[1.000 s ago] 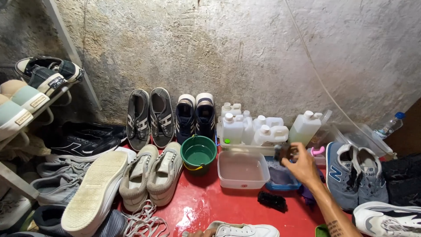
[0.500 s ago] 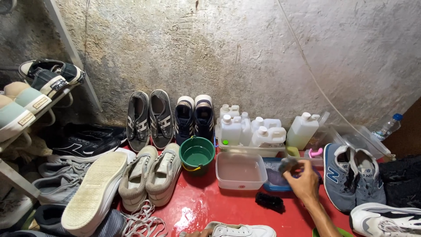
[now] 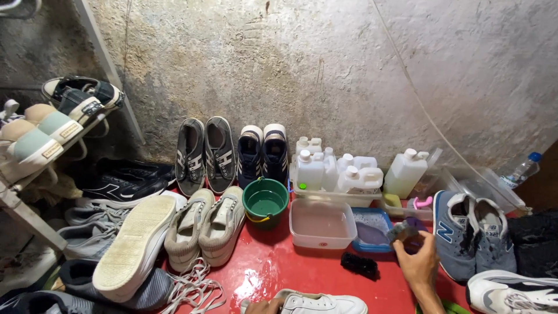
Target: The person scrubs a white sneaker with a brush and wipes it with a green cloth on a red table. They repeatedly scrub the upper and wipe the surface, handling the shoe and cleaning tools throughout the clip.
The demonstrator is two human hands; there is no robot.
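Observation:
My right hand (image 3: 418, 264) holds a small dark grey sponge (image 3: 402, 232) just right of a blue tub (image 3: 372, 228) of foamy water. At the bottom edge my left hand (image 3: 263, 307) rests on a white sneaker (image 3: 317, 304); only its fingers show. A clear tub of cloudy water (image 3: 321, 222) and a green bucket (image 3: 265, 202) stand in front of me on the wet red floor (image 3: 273, 270). A black brush (image 3: 360, 265) lies on the floor near my right hand.
Pairs of shoes line the stained wall (image 3: 325, 70): grey (image 3: 204, 154) and navy (image 3: 263, 152). White jugs (image 3: 340, 171) fill a tray. Beige sneakers (image 3: 206, 224), an upturned sole (image 3: 133, 250), blue-grey sneakers (image 3: 474, 232) and a shoe rack (image 3: 40, 139) crowd the sides.
My right hand has drawn back from the jugs toward me, carrying the sponge down past the blue tub. The view has shifted slightly.

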